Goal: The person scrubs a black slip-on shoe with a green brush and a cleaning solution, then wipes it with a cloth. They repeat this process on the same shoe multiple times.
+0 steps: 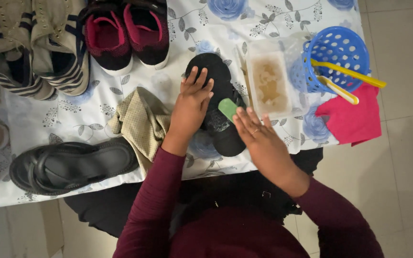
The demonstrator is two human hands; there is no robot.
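Note:
A black sandal (pixel 223 129) lies sole-up on the flowered tablecloth (pixel 96 114). My left hand (pixel 192 105) presses flat on its upper half, fingers spread. Over the sandal's middle, my right hand (pixel 256 136) holds a small green brush (pixel 227 109). A second black sandal (pixel 72 165) rests at the left front of the table, touching neither hand.
A beige cloth (pixel 139 124) lies crumpled left of my left hand. A clear tub of murky water (pixel 269 86) stands right of the sandal. Beyond it are a blue perforated basket (pixel 335 57) with yellow-handled tools and a pink cloth (pixel 352 119). Sneakers (pixel 125 33) line the back.

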